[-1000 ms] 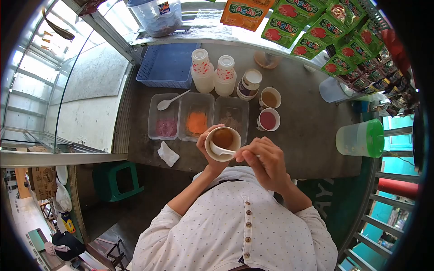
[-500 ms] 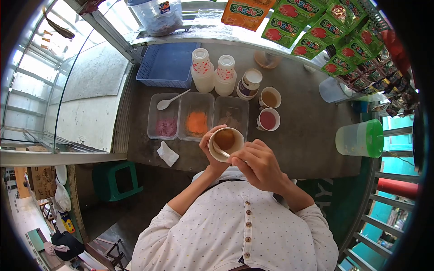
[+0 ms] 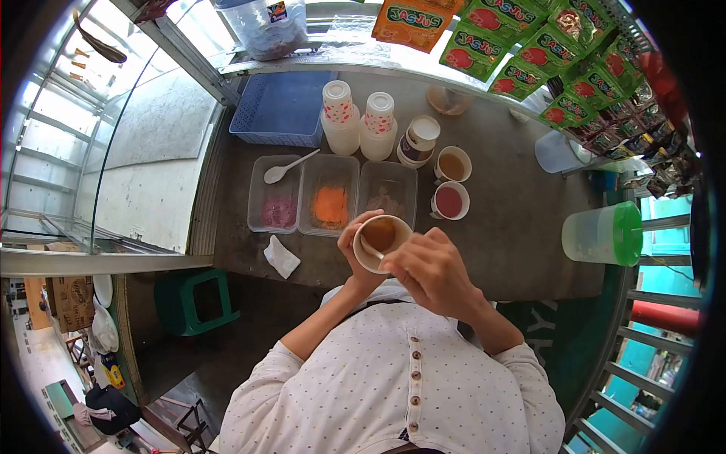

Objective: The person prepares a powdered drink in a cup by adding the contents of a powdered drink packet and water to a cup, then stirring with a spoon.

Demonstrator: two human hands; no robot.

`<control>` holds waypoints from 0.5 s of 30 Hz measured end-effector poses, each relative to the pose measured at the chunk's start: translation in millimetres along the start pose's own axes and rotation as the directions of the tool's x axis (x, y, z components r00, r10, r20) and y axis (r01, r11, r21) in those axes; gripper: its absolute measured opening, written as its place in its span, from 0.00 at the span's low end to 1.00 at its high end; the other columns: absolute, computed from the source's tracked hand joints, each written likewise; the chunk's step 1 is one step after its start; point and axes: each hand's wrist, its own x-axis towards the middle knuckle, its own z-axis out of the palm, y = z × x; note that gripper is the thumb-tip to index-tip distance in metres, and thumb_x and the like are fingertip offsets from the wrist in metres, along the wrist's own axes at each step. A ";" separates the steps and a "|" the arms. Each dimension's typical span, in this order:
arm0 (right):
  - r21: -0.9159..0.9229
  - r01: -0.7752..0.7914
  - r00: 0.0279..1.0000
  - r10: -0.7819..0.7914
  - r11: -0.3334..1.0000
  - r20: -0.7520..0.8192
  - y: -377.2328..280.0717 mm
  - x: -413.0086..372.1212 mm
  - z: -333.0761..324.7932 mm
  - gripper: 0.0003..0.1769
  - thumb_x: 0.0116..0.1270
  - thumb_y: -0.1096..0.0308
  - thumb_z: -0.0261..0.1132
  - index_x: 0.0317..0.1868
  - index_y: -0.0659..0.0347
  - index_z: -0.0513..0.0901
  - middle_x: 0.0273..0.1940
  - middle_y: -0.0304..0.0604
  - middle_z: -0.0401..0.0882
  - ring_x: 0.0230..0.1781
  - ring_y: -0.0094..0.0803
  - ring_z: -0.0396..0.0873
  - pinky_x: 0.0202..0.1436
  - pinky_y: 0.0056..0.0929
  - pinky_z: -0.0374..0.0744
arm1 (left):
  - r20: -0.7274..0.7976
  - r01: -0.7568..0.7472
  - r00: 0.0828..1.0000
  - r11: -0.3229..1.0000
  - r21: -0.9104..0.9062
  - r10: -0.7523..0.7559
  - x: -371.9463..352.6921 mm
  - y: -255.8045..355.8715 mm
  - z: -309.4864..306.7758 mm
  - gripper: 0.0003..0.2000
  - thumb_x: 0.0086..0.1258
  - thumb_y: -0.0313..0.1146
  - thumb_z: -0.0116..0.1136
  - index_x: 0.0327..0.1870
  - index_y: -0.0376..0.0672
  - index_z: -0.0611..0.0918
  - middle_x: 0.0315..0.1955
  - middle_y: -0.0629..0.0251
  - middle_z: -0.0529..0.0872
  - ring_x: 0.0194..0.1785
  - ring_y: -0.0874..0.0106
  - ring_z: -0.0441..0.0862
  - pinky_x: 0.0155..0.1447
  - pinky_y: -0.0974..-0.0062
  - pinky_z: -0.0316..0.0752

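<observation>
My left hand (image 3: 361,268) is wrapped around a white cup (image 3: 395,248) near the table's front edge. Brownish-orange liquid (image 3: 380,231) shows inside, tilted toward me. Pinched in my right hand (image 3: 434,275) is a pale spoon (image 3: 370,247), its lower part inside the cup. Just beyond the cup stand clear tubs of powder: purple (image 3: 279,213), orange (image 3: 330,205) and brown (image 3: 386,198). A white spoon (image 3: 276,174) rests across the purple tub. To the right are a cup of reddish drink (image 3: 448,201) and a cup of light brown drink (image 3: 453,166).
Two stacks of paper cups (image 3: 340,129) stand behind the tubs, beside a blue basket (image 3: 276,113). A crumpled white tissue (image 3: 282,257) lies front left. At right is a green-lidded container (image 3: 597,234). Drink sachets (image 3: 522,76) hang above the back right.
My right hand has shifted slightly, and the spoon has moved a little within the cup. The left hand still holds the cup in nearly the same place.
</observation>
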 end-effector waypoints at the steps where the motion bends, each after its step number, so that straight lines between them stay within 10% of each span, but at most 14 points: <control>1: 0.000 0.003 1.000 -0.003 1.000 -0.001 0.0 -0.8 -2.1 0.03 0.61 0.69 0.63 0.32 0.57 0.78 0.27 0.36 0.78 0.27 0.30 0.76 0.35 0.29 0.66 | 0.004 -0.016 1.000 0.999 -0.048 0.016 -0.2 -1.7 0.0 0.42 0.47 0.38 0.77 0.56 0.48 0.54 0.56 0.45 0.68 0.56 0.62 0.73 0.56 0.70 0.73; 10: 0.090 -0.225 0.965 0.234 0.970 -0.118 14.9 -13.0 0.9 0.03 0.64 0.69 0.62 0.32 0.57 0.79 0.32 0.35 0.81 0.28 0.30 0.75 0.35 0.29 0.66 | 0.003 -0.059 0.998 0.998 0.022 0.059 0.4 0.2 3.8 0.43 0.44 0.32 0.78 0.56 0.48 0.55 0.55 0.45 0.69 0.56 0.63 0.73 0.55 0.72 0.73; 15: 0.204 -0.166 0.984 0.149 0.965 0.094 16.3 -13.1 -8.0 0.04 0.64 0.69 0.60 0.32 0.59 0.79 0.30 0.36 0.80 0.29 0.33 0.74 0.36 0.30 0.67 | -0.001 -0.063 0.998 0.998 0.009 0.063 0.2 -0.9 -1.3 0.43 0.43 0.32 0.78 0.56 0.48 0.55 0.55 0.46 0.69 0.56 0.63 0.73 0.55 0.72 0.73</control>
